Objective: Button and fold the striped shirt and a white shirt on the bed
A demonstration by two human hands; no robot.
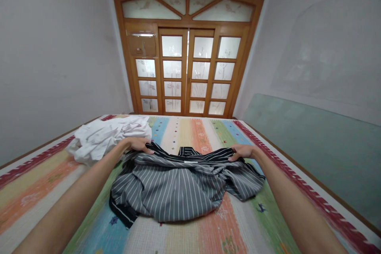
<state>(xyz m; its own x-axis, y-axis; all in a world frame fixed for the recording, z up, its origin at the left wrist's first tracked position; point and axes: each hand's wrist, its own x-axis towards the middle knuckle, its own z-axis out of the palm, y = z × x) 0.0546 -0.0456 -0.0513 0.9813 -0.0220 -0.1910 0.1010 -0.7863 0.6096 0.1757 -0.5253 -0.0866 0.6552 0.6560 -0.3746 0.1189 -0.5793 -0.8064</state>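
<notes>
A black shirt with white stripes (pixel 178 192), its greyer inner side showing, lies bunched and spread sideways in front of me. My left hand (pixel 138 145) grips its far edge at the left, fingers closed over the dark cloth. At the right end of the same edge, my right hand (pixel 241 152) pinches the fabric between thumb and fingers. The band between both hands looks like the collar area, with a small pale label near its middle. A dark striped piece hangs out at the lower left of the garment.
Beside my left hand lies a heap of white cloth (pixel 110 135). Everything rests on a multicoloured striped cover (pixel 202 230) with dark red borders. Walls flank it on both sides, with a pale green panel (pixel 315 139) at the right. Wooden glazed doors (pixel 187 75) stand beyond.
</notes>
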